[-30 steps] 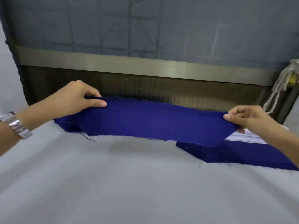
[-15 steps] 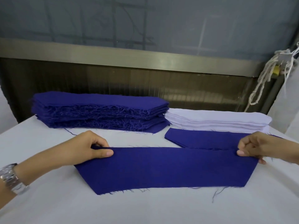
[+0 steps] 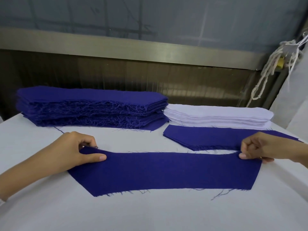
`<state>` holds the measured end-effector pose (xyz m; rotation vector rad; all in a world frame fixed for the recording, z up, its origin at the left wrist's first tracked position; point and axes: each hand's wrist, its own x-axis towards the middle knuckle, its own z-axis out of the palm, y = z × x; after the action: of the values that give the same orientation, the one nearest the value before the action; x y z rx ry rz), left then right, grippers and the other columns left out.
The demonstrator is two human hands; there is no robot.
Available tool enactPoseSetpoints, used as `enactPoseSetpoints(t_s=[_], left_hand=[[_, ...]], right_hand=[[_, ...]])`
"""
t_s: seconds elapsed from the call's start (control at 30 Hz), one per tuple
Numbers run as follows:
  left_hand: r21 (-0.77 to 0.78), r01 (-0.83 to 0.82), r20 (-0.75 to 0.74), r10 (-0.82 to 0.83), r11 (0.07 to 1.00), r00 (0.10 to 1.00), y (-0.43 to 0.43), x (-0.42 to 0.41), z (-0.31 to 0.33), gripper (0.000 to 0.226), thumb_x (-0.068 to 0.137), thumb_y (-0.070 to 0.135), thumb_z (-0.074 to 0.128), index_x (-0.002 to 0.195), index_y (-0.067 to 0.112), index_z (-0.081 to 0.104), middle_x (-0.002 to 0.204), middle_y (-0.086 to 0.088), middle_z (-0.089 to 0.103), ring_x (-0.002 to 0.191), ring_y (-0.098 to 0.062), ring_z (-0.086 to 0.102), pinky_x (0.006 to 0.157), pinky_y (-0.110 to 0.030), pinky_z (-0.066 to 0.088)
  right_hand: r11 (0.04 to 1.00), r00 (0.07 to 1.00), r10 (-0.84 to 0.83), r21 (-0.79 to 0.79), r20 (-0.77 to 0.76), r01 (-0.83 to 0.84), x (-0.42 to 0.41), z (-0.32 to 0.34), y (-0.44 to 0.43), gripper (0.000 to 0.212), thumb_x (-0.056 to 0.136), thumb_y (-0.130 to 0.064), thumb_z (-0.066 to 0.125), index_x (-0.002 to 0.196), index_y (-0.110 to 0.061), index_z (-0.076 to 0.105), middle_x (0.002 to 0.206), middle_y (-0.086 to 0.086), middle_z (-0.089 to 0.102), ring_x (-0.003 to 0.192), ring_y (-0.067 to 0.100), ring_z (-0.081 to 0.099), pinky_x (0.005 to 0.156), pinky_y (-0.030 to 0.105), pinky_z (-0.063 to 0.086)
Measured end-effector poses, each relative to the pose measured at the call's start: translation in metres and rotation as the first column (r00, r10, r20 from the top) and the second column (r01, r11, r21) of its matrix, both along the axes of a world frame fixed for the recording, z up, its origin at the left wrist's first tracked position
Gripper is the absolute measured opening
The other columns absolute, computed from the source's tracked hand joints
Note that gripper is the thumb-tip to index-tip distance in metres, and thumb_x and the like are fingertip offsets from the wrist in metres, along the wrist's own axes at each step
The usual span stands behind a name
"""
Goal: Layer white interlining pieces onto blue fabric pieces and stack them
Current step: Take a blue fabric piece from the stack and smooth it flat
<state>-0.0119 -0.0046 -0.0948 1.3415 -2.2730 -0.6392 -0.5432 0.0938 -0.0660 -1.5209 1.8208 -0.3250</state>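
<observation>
Apparently cloth-covered table (image 3: pixel 150 214), grey wall (image 3: pixel 166 17).

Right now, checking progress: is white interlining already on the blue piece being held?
No: the blue piece, pinched by the left hand and right hand, shows bare blue.

A wide table covered in pale grey-white cloth (image 3: pixel 150 214) fills the foreground. Behind it stands a dark brown ribbed panel (image 3: pixel 116 75) topped by a long brushed-metal rail (image 3: pixel 150 49), with a grey-blue translucent screen (image 3: pixel 166 17) above showing faint shadowy bars. Off-white knotted cords (image 3: pixel 270 64) hang at the right beside a pale white sheet (image 3: pixel 295 104)
</observation>
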Motion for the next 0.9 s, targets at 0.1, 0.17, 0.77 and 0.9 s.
enactPoseSetpoints(t_s=[0.1,0.17,0.77,0.9], left_hand=[[-0.064,-0.037,0.036,0.039,0.997,0.999,0.000,0.006,-0.002,0.032,0.059,0.070,0.067,0.075,0.043,0.069,0.070,0.018,0.069,0.058,-0.001,0.059,0.054,-0.016,0.044],[-0.110,-0.053,0.062,0.060,0.993,0.996,0.000,0.008,-0.003,0.034,0.058,0.073,0.065,0.076,0.044,0.068,0.067,0.020,0.067,0.051,0.000,0.056,0.047,-0.014,0.041],[-0.495,-0.105,0.036,0.141,0.862,0.989,-0.008,0.007,0.002,0.027,0.074,0.066,0.055,0.087,0.043,0.057,0.076,0.020,0.059,0.066,-0.006,0.056,0.053,-0.031,0.048],[-0.664,0.006,0.078,0.062,0.747,0.995,-0.005,-0.028,0.021,0.022,0.086,0.049,0.053,0.099,0.033,0.060,0.084,0.019,0.056,0.072,-0.005,0.052,0.057,-0.018,0.038]], right_hand=[[1.000,1.000,-0.005,0.007,-0.006,0.005,-0.001,-0.001,0.000,0.030,0.072,-0.041,0.080,0.073,-0.013,0.069,0.062,0.010,0.054,0.050,0.011,0.044,0.043,0.018,0.031],[1.000,1.000,-0.015,0.007,-0.010,0.015,-0.002,-0.001,0.000,0.031,0.072,-0.043,0.080,0.074,-0.014,0.069,0.062,0.009,0.054,0.050,0.012,0.043,0.043,0.017,0.031],[0.995,0.980,-0.102,-0.017,-0.173,0.100,0.003,0.007,0.004,0.034,0.078,-0.045,0.078,0.072,-0.014,0.066,0.059,0.002,0.064,0.049,0.009,0.048,0.045,0.016,0.033],[0.950,0.918,-0.288,-0.203,-0.272,0.237,-0.001,0.023,0.000,0.042,0.089,-0.044,0.069,0.069,-0.007,0.065,0.056,0.004,0.068,0.048,0.011,0.051,0.051,0.023,0.039]])
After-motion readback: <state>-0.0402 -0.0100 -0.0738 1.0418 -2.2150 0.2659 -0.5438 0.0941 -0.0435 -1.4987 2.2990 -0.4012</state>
